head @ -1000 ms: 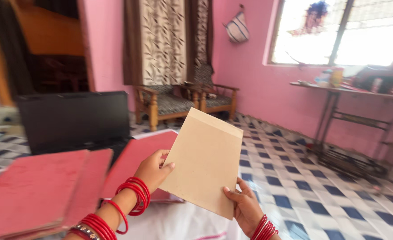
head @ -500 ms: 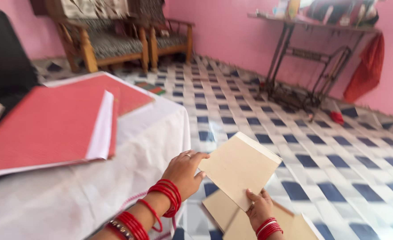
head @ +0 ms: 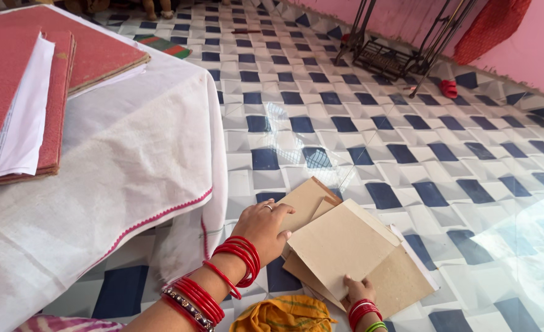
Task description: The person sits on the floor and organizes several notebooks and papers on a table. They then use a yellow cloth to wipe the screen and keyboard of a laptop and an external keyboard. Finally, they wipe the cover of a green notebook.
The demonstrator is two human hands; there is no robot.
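The envelope (head: 339,246) is held by both hands, left hand (head: 262,229) and right hand (head: 359,289), above the envelope pile (head: 407,280) on the floor (head: 358,123); it seems it must be laid flat.

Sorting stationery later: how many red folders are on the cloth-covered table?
2 in view: one red folder with white sheets at the table's left, another red folder behind it near the far edge. More may lie beyond the frame.

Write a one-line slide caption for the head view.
Both hands, left hand and right hand, lay a tan envelope on a floor pile.
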